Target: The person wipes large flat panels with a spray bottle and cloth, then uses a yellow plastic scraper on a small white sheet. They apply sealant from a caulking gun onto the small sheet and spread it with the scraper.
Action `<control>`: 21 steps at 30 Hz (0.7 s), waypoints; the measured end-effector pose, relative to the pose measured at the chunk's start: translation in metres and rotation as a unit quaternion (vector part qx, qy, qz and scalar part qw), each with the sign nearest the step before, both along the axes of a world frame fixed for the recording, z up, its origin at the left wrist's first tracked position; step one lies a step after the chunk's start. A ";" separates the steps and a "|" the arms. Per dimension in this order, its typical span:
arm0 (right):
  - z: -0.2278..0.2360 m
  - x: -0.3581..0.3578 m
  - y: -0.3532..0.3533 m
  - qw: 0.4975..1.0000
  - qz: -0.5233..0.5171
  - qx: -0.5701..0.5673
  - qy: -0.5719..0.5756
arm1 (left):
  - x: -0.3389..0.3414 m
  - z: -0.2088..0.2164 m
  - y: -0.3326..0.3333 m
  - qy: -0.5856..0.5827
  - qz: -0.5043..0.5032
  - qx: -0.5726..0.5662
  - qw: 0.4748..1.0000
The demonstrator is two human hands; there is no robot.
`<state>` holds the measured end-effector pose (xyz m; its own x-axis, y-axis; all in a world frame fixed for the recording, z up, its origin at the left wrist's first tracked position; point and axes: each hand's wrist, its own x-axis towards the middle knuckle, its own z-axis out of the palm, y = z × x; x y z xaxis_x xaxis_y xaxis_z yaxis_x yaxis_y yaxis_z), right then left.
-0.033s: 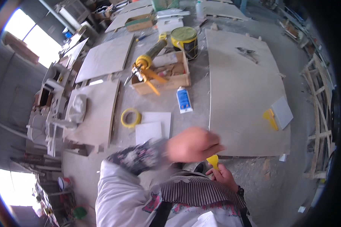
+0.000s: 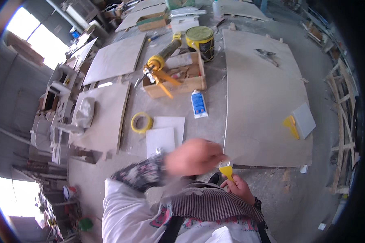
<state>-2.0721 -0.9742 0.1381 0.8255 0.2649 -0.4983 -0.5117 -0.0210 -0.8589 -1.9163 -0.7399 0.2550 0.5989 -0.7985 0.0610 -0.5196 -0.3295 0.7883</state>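
My right hand [image 2: 240,188], low in front of my apron, is closed round the handle of a small yellow scraper [image 2: 226,171]. A whitish edge shows at the scraper's broad end. My left hand [image 2: 195,156] hovers just left of that end, fingers curled together and smeared by motion; whatever they may hold is hidden. Beyond the left hand lie a white square tile [image 2: 160,139] and a second white tile [image 2: 180,127] partly under it. A roll of yellow tape [image 2: 142,122] sits beside them, and a blue-and-white tube [image 2: 199,104] lies farther off.
A wooden box [image 2: 174,87] carries an orange-handled caulking gun [image 2: 158,65], with a black-and-yellow bucket [image 2: 200,42] behind. On the large right-hand board [image 2: 263,97] rest another yellow scraper [image 2: 292,126], a pale block [image 2: 303,120] and a metal tool [image 2: 267,56]. More boards [image 2: 99,117] stand left.
My left hand has shifted left, away from above the scraper, showing more of its broad end. The right hand keeps its hold. The view has shifted slightly.
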 end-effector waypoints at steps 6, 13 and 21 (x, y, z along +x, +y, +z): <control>-0.005 0.008 0.010 0.993 0.117 0.023 0.005 | -0.107 -0.076 0.164 0.176 0.639 -0.128 0.737; -0.006 0.006 0.025 0.980 0.196 0.030 0.007 | -0.192 -0.194 0.187 0.431 0.519 -0.518 0.526; 0.002 -0.010 0.050 0.983 0.160 -0.031 -0.085 | -0.151 -0.246 0.186 0.451 0.386 -0.569 0.570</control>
<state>-2.0821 -0.9245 0.1398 0.7772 0.4983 -0.3842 -0.3193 -0.2137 -0.9232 -2.0673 -0.5541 0.0086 0.9423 -0.0277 -0.3337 0.2191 0.8045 0.5521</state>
